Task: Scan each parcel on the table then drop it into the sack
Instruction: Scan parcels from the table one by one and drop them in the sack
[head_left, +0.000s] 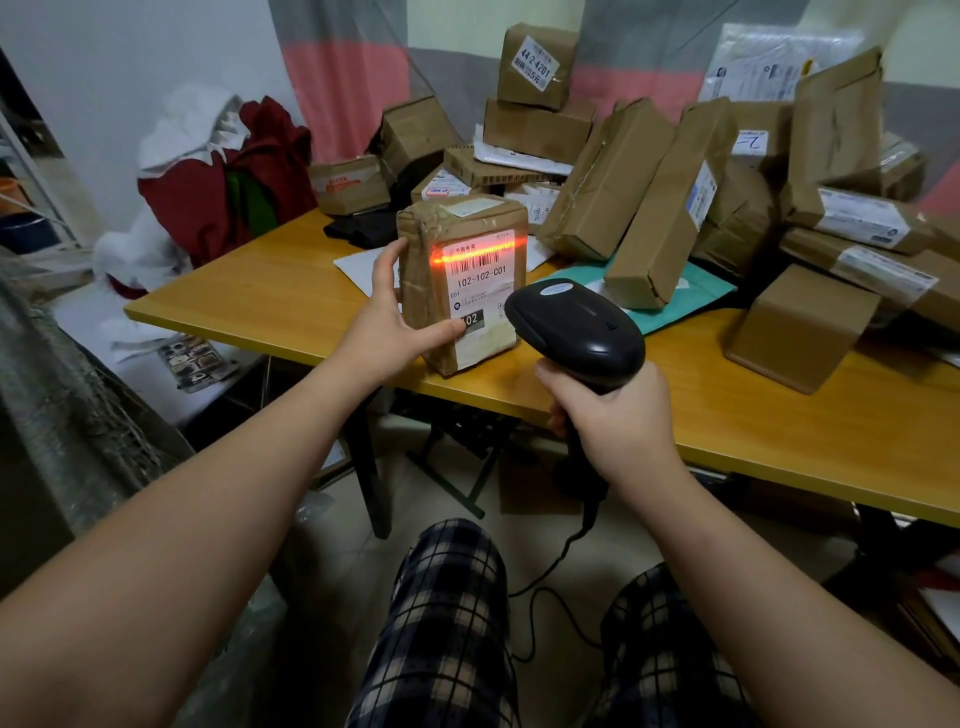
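Room: grey and pink curtain (343, 78) hangs behind a yellow wooden desk (291, 306) in front of you.
Heap: brown taped boxes, the heap of parcels (649, 197), cover the desk's far and right side.
Parcel: one brown parcel (431, 249) stands upright at the desk's near edge, its white label (480, 283) facing you.
Left hand: your left hand (400, 317) grips the parcel, fingers along its left side, thumb across the label's lower part.
Right hand: your right hand (618, 421) is wrapped round the handle of a black scanner (576, 327), just right of the parcel.
Scan line: a red scan line (472, 253) glows across the barcode at the label's top.
Cable: a black cable (545, 587) drops from the scanner to the floor.
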